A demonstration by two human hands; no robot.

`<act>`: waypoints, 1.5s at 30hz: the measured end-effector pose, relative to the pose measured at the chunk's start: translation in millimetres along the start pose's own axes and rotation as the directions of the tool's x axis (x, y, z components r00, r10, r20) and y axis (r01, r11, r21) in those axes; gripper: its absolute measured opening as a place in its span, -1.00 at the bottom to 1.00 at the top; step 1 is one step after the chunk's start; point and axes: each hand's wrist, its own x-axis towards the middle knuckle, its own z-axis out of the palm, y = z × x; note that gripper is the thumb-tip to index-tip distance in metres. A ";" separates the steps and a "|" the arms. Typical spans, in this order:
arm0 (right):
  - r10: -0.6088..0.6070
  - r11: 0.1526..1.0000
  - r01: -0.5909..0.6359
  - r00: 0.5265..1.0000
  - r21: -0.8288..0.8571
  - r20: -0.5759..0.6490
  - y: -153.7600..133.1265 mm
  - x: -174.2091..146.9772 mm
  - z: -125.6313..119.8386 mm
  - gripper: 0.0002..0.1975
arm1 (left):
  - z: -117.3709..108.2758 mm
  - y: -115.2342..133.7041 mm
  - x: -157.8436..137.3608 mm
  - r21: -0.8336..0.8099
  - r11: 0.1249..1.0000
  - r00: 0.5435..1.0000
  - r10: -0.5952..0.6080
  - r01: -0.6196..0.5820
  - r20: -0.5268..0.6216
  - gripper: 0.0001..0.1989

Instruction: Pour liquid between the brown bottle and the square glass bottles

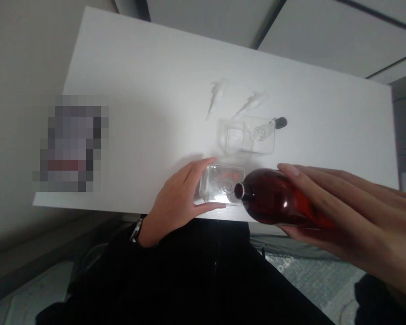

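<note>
My right hand [355, 212] is wrapped around a dark red, see-through bottle [272, 198]. The bottle is tipped to the left, uncapped, its mouth just over the right side of a clear rectangular container [211, 180]. My left hand [176, 196] grips that container at its left end, thumb along the near side and fingers along the far side. Small shiny shapes show inside the container, but I cannot make out whether they are liquid or reflections. Just beyond stands a second clear piece, a box-like container [235, 140], with a dark-tipped clear item [264, 131] beside it.
Two whitish, translucent fish-like shapes [218, 95] lie farther back on the white table [138, 81]. A pixelated rectangular object [71, 144] is at the left end. The table's near edge runs just below the container, close to my body.
</note>
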 end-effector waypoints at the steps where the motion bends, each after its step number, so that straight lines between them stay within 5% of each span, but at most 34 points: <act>1: -0.022 1.000 0.022 1.000 -0.012 0.005 -1.0 -0.4 2.6 -0.30 | 0.2 -0.3 -0.1 -0.003 1.000 1.000 -0.002 0.002 -0.003 -0.16; 4: -0.065 0.998 0.065 0.997 0.005 -0.038 -3.8 -5.2 10.6 -0.13 | -0.7 -0.5 -0.6 0.017 1.000 1.000 -0.007 0.007 -0.010 -0.19; 8: 0.075 0.989 -0.038 0.963 0.144 -0.259 -3.3 -25.3 32.0 -0.03 | -6.8 -0.9 -0.6 0.115 0.993 0.999 -0.016 0.021 -0.045 -0.21; 14: 0.417 0.848 -0.160 0.790 0.505 -0.450 6.6 -59.2 92.1 -0.05 | -15.1 -9.9 0.9 0.177 0.978 0.993 -0.100 0.110 -0.065 -0.24; 18: 0.546 0.736 -0.107 0.679 0.669 -0.492 14.5 -62.1 122.8 -0.08 | -31.5 -11.8 3.9 0.137 0.989 0.997 -0.045 0.054 -0.069 0.09; 22: 0.643 0.632 -0.096 0.618 0.769 -0.452 25.0 -62.0 136.5 -0.06 | -58.7 11.8 29.1 0.193 0.980 0.990 0.070 -0.046 -0.120 -0.26; 28: 0.741 0.534 -0.079 0.524 0.842 -0.420 33.7 -69.5 143.9 -0.04 | -60.8 59.1 109.9 0.469 0.871 0.981 0.070 -0.148 0.180 -0.31; 32: 0.752 0.526 -0.097 0.517 0.845 -0.409 32.9 -70.0 144.9 -0.03 | -44.5 72.1 151.4 0.519 0.827 0.931 0.018 -0.219 0.364 -0.15; 35: 0.743 0.538 -0.100 0.525 0.837 -0.415 31.8 -68.7 143.6 -0.01 | -33.4 76.6 161.9 0.559 0.793 0.903 -0.029 -0.241 0.430 -0.22; 45: 0.686 0.565 -0.097 0.607 0.819 -0.401 28.7 -69.6 140.4 0.01 | -27.6 80.2 110.7 0.540 0.802 0.873 -0.047 -0.256 0.485 -0.22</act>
